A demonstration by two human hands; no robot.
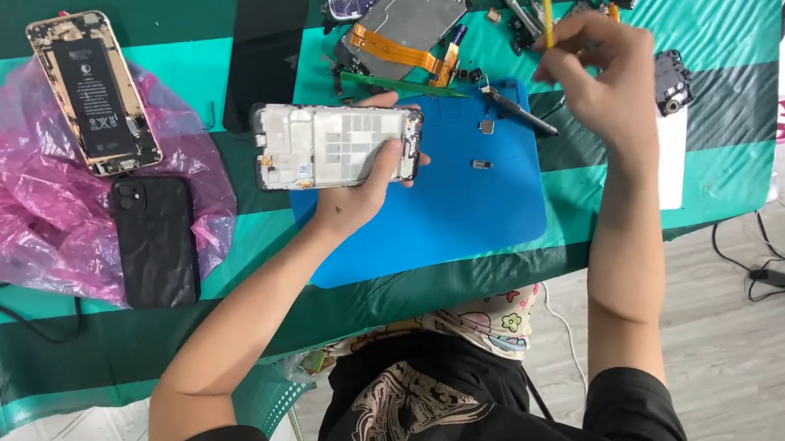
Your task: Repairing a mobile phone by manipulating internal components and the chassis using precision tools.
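My left hand [363, 190] grips an opened phone frame [332, 144], white inside, held flat over the left edge of a blue work mat [465, 206]. My right hand [599, 72] is raised above the mat's far right corner and pinches a thin yellow tool [546, 2] that points upward. A dark screwdriver [519, 113] and two small loose parts [482, 163] lie on the mat between my hands.
A gold phone with its back open [93, 89] lies on pink plastic [5, 211] at the left, with a black phone [156, 242] below it. A black screen panel [263, 50], a grey chassis with an orange flex cable [402, 26] and small parts crowd the far edge.
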